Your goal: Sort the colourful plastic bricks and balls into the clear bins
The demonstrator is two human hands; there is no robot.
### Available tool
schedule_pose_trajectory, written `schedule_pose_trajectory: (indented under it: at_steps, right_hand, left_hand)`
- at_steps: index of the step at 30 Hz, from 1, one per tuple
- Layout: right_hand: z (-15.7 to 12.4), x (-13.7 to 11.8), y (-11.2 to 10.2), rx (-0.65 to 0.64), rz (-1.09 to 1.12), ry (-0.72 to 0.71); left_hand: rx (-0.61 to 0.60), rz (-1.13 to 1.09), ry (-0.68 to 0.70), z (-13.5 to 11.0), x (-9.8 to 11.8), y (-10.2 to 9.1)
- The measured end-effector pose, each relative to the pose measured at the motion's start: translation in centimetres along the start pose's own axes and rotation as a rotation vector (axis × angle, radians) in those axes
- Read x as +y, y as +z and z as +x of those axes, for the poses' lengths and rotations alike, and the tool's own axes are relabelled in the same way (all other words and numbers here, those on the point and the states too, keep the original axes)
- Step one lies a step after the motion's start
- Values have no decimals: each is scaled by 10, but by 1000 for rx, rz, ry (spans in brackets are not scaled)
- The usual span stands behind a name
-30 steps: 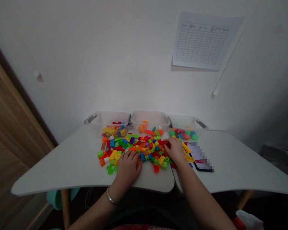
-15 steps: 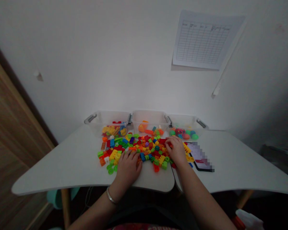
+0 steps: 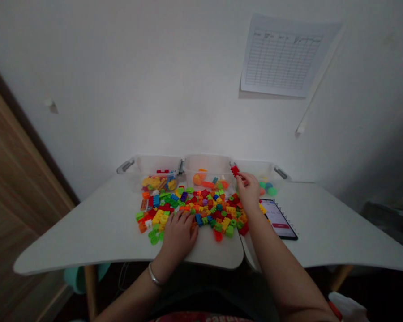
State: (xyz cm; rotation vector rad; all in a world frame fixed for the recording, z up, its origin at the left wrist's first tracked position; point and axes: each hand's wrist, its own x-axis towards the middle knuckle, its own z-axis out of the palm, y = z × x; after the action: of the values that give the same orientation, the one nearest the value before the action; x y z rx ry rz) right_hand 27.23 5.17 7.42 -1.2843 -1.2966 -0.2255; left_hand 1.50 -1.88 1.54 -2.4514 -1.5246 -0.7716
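Note:
A red toy building brick (image 3: pixel 234 171) is pinched between the thumb and fingers of my right hand (image 3: pixel 249 191). That hand is raised at the front of the right-hand clear bin (image 3: pixel 262 166), near where it meets the middle clear bin (image 3: pixel 206 162). My left hand (image 3: pixel 178 232) lies palm down on the near edge of a pile of coloured building bricks (image 3: pixel 201 203), its fingers spread over them. Whatever lies beneath its palm is hidden. A yellow brick cluster (image 3: pixel 159 217) and green wheel-like pieces (image 3: pixel 153 237) are just left of it.
The left clear bin (image 3: pixel 157 163) contains mostly yellow pieces. All three bins stand in a row against the wall. A phone (image 3: pixel 278 219) lies on the white table (image 3: pixel 87 223) right of the pile. Two tabletops meet at a seam near my right forearm.
My right hand has lifted from the pile's right side and moved forward to the bins, bringing the red building brick up with it. My left hand has stayed on the pile.

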Motion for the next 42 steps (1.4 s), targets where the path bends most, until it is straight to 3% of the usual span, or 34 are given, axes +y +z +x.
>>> schedule_pose_trajectory:
  at_steps: [3,7,13,19,26,29,35,42]
  right_hand:
    - [11,-1,9,-33,-79,-26]
    - [17,-3,19,-178,-267,-52]
    - [17,-8,20,-334,-436,-79]
    - [16,-6,18,-339,-389,-97]
    - [2,-4,8,-160,-180,-137]
    - [-12,-1,2,-150,-160,-126]
    - [-40,11,-3,-308,-268,-47]
    - [-52,17,-10,-553,-271,11]
  left_hand:
    - [-4,6,4,0,0,0]
    - [6,1,0,1,0,0]
    - [34,-13,14,0,0,0]
    - [7,-3,7,0,0,1]
    - [7,2,-1,0,0,2]
    - [9,0,1,1,0,2]
    - [14,-2,2,1,1,1]
    - [22,-9,7,1,1,0]
